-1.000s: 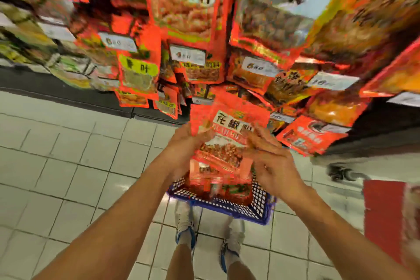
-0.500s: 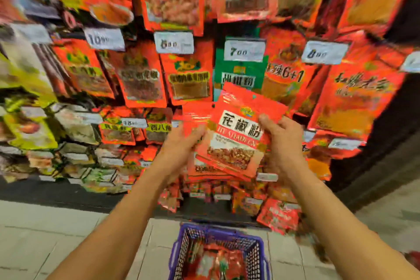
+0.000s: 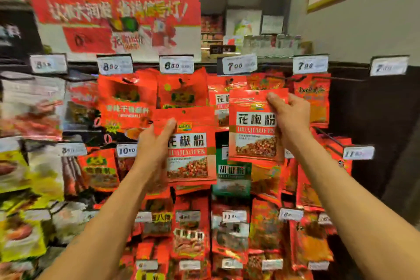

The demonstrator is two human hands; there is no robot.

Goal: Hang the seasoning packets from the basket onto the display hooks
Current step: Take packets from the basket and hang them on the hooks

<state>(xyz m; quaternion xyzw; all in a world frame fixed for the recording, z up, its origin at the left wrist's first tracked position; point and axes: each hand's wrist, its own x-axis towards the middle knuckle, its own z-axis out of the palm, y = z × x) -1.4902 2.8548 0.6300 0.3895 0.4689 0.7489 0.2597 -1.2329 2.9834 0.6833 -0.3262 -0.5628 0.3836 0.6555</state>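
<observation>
1. Packets up at the rack, both hands loaded: the right hand (image 3: 292, 118) pinches a single red seasoning packet (image 3: 255, 127) by its top right corner, thumb across the front, and holds it in front of the upper row, just under the 7.00 price tag (image 3: 238, 65).
2. Left hand (image 3: 156, 143) grips a stack of matching packets (image 3: 192, 150) along its left edge, thumb on the front, lower and to the left of the single one; how many are in the stack I cannot tell.
3. Both fronts face us, upright, each with a small punched hole at the top.
4. Behind the single packet, the same kind of packet already hangs on a display hook (image 3: 230, 80).
5. Around them, rows of red pouches fill the black pegboard; a green packet (image 3: 231, 173) hangs between the two forearms.
6. Overhead, a red promotional sign (image 3: 118, 22), blurred.
</observation>
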